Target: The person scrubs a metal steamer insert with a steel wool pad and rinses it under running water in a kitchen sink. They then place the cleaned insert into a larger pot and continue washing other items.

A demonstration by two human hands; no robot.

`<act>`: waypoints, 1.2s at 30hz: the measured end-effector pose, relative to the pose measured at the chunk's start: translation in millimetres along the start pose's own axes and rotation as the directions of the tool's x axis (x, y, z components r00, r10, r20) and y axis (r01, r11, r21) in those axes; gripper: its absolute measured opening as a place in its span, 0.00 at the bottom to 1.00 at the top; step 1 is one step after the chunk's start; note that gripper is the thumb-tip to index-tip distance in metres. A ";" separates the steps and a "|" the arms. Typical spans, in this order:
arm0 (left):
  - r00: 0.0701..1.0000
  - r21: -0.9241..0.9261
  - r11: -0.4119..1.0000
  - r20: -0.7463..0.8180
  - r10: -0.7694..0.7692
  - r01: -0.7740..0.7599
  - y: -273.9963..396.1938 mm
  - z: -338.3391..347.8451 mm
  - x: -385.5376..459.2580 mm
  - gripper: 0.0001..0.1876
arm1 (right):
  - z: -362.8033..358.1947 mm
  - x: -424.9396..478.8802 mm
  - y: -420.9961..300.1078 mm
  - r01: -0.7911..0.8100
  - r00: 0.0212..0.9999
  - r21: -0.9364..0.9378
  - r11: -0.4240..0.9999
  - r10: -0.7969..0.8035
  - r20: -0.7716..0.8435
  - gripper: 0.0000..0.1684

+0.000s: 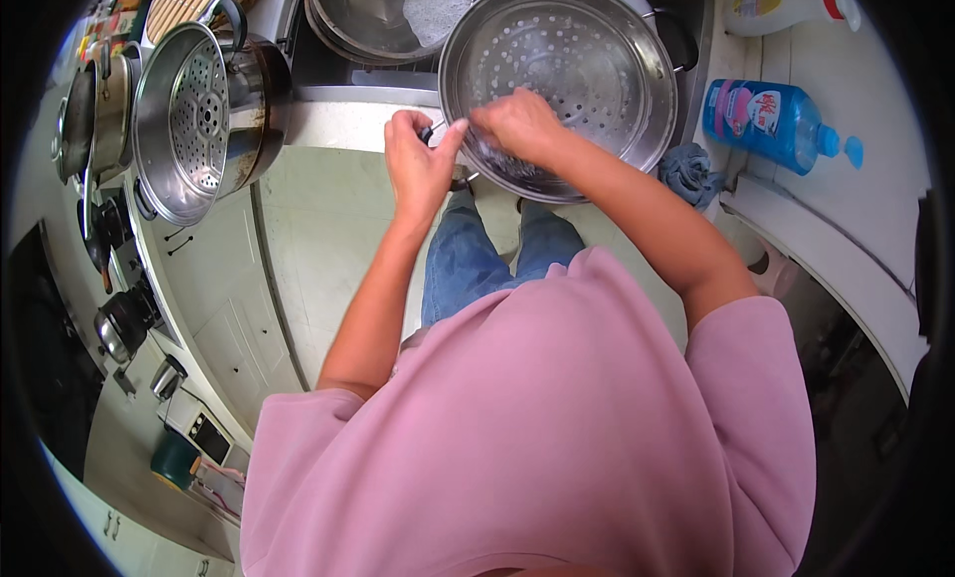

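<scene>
A stainless steel steamer pan (574,70) with a perforated bottom is tilted over the sink edge in front of me. My left hand (424,155) grips its black side handle (426,134) at the left rim. Inside the near left part of the pan, my right hand (518,125) presses on a steel wool scrubber (515,164), which is partly hidden under the fingers. The pan's other black handle (677,41) points right, with no hand on it. Water or suds wet the pan's inside.
Left of the sink stand another perforated steamer pan (160,122) and a stained pot (257,107). A pan with suds (384,17) lies in the sink. On the right are a blue detergent bottle (768,122), a spray bottle (783,11) and a crumpled grey-blue cloth (690,175).
</scene>
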State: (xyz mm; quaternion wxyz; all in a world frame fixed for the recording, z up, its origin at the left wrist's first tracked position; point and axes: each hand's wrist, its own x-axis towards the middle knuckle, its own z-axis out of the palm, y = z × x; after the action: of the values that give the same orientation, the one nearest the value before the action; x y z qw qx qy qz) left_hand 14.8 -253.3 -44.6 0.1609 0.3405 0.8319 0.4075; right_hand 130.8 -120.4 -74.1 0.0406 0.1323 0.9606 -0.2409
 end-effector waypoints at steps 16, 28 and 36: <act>0.960 0.223 0.974 0.279 -0.015 -0.049 22.9 24.0 24.6 0.11 | -24.4 36.5 60.3 -0.695 0.616 0.151 0.703 0.691 -0.378 0.08; 0.960 0.271 0.963 0.273 -0.061 -0.016 32.0 24.7 23.5 0.12 | -26.6 0.9 22.6 -0.493 0.681 0.124 0.861 0.471 -0.561 0.29; 0.962 0.236 0.967 0.229 -0.146 0.091 31.1 33.4 26.8 0.13 | -10.7 -21.1 3.2 0.084 0.971 0.171 0.982 -0.042 -0.237 0.13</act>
State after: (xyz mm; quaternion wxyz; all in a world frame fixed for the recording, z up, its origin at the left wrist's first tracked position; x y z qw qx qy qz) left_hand 27.4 -202.1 -40.4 0.2471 0.3534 0.8652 0.2557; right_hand 151.9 -117.6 -63.2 -0.0917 0.1320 0.9368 -0.3108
